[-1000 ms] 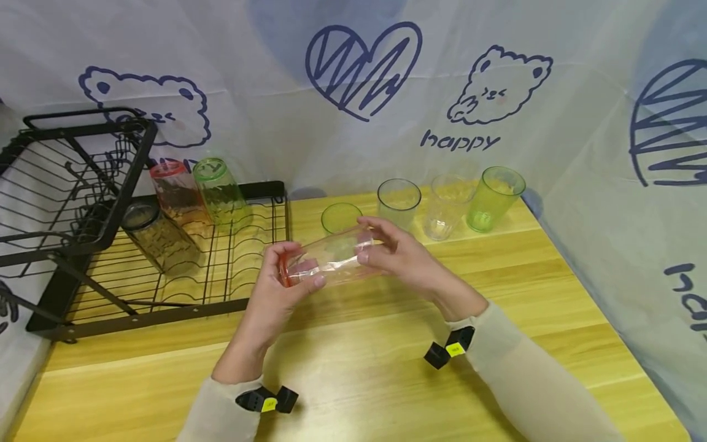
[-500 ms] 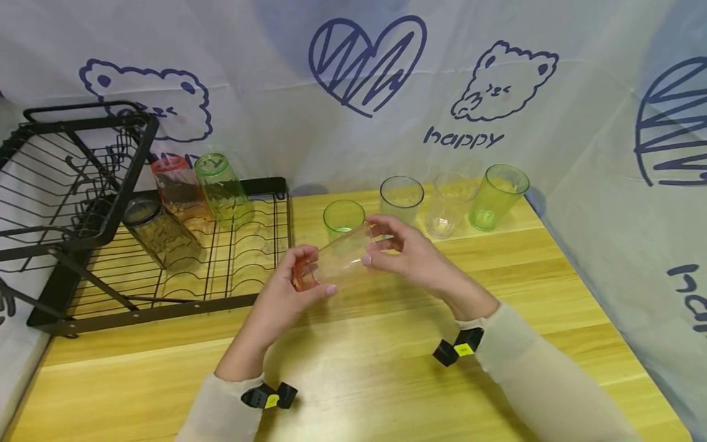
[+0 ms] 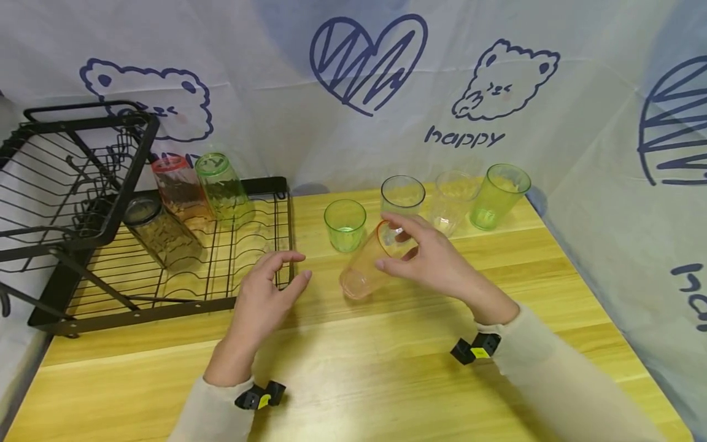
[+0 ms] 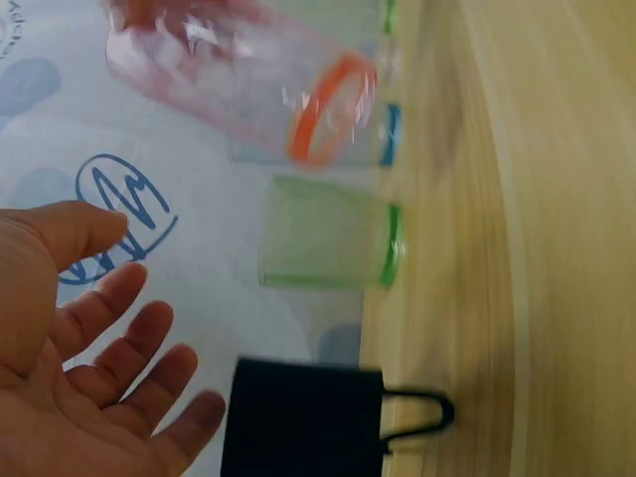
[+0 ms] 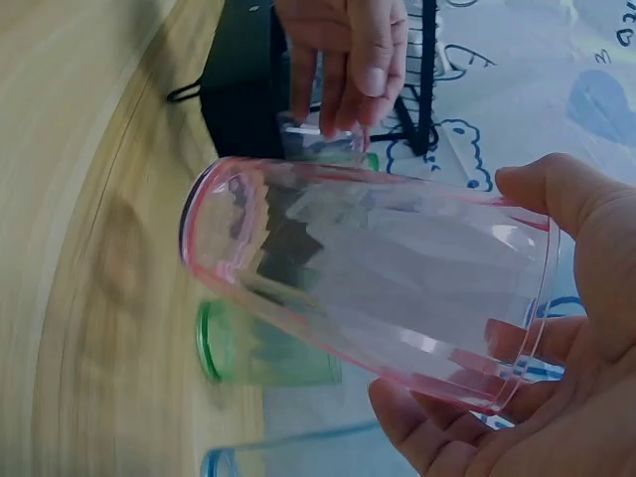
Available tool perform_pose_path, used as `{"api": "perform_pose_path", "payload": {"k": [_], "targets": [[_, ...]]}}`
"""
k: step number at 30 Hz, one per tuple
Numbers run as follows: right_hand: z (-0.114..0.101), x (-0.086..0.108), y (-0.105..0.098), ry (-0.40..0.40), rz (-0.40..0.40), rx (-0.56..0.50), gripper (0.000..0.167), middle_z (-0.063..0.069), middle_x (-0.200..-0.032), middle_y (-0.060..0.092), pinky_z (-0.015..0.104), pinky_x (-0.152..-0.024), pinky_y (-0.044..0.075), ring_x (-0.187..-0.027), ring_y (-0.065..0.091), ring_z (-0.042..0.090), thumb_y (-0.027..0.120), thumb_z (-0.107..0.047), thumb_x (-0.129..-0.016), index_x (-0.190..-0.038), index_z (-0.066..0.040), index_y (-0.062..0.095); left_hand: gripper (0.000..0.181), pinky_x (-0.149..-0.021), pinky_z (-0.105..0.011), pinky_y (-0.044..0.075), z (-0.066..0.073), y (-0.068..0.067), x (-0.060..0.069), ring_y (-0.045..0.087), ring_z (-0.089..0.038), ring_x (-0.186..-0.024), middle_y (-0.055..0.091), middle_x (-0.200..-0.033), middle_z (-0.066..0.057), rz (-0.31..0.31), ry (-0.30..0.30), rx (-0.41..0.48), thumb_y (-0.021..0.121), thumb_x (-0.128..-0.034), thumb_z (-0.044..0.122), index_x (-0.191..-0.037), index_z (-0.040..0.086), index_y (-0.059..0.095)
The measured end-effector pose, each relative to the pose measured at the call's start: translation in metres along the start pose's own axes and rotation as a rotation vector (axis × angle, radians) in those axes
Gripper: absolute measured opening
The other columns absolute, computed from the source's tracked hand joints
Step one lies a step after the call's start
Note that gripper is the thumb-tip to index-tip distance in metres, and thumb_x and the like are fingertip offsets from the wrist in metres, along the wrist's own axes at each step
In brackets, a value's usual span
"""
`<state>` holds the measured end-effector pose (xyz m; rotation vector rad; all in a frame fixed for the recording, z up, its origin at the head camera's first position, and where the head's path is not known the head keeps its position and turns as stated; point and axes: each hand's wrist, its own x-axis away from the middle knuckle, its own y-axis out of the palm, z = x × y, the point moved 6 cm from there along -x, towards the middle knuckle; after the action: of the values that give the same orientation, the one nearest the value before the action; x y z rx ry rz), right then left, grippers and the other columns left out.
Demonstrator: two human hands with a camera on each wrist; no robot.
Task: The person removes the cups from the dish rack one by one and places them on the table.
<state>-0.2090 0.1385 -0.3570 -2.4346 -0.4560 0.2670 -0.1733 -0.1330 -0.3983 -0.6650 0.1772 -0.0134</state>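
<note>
My right hand [image 3: 433, 258] grips a clear pinkish-orange drinking glass [image 3: 361, 270] near its rim, fingers and thumb on opposite sides. In the head view the glass tilts, its base down to the left. The right wrist view shows the glass [image 5: 388, 273] held off the table. Apart from it, at the right edge of the black dish rack [image 3: 237, 302], my left hand [image 3: 265, 301] has its thumb and fingers spread with nothing between them. Just behind the held glass, a short green glass [image 3: 345, 230] stands upright on the table.
Along the back of the wooden table [image 3: 353, 374] stand a dark-rimmed clear glass [image 3: 402, 195], a colourless glass [image 3: 447, 209] and a tall green glass [image 3: 497, 199]. In the rack are upside-down red [image 3: 185, 190], green [image 3: 225, 190] and grey [image 3: 162, 236] glasses. A printed curtain hangs behind.
Both hands held the glass earlier; my left hand has let go and drawn back left. The right hand has shifted right, and the glass has turned, rim now up toward the right hand.
</note>
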Motion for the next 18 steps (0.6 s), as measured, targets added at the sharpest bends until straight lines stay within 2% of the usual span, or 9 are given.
{"api": "perform_pose_path", "payload": {"k": [4, 9, 13, 18], "targets": [[0.005, 0.004, -0.007, -0.002, 0.010, 0.077, 0.083, 0.011, -0.155, 0.049, 0.049, -0.092, 0.061, -0.125, 0.058, 0.033, 0.085, -0.028, -0.090, -0.161, -0.012, 0.044, 0.036, -0.119, -0.061, 0.039, -0.007, -0.002, -0.001, 0.050, -0.042, -0.144, 0.062, -0.144, -0.016, 0.034, 0.044, -0.140, 0.074, -0.0997, 0.028, -0.131, 0.011, 0.070], [0.012, 0.010, -0.017, 0.021, 0.019, 0.174, 0.084, 0.015, -0.153, 0.050, 0.048, -0.091, 0.060, -0.124, 0.058, 0.034, 0.085, -0.031, -0.090, -0.161, -0.012, 0.044, 0.039, -0.114, -0.057, 0.045, -0.012, 0.003, 0.000, 0.054, -0.039, -0.136, 0.063, -0.140, -0.016, 0.044, 0.092, -0.259, 0.076, -0.0988, 0.026, -0.132, 0.008, 0.070], [0.019, 0.017, -0.026, 0.058, 0.011, 0.229, 0.086, 0.016, -0.156, 0.047, 0.049, -0.091, 0.060, -0.128, 0.056, 0.037, 0.083, -0.034, -0.091, -0.162, -0.011, 0.042, 0.037, -0.113, -0.055, 0.046, -0.014, 0.005, 0.001, 0.055, -0.038, -0.135, 0.063, -0.139, -0.017, 0.050, 0.095, -0.295, 0.076, -0.0981, 0.023, -0.130, 0.006, 0.071], [0.030, 0.027, -0.044, 0.116, -0.006, 0.303, 0.085, 0.019, -0.158, 0.044, 0.055, -0.094, 0.057, -0.132, 0.055, 0.041, 0.081, -0.035, -0.092, -0.162, -0.010, 0.041, 0.032, -0.112, -0.056, 0.047, -0.018, 0.006, 0.002, 0.054, -0.038, -0.135, 0.062, -0.140, -0.017, 0.031, 0.066, -0.287, 0.072, -0.1006, 0.019, -0.130, 0.005, 0.071]]}}
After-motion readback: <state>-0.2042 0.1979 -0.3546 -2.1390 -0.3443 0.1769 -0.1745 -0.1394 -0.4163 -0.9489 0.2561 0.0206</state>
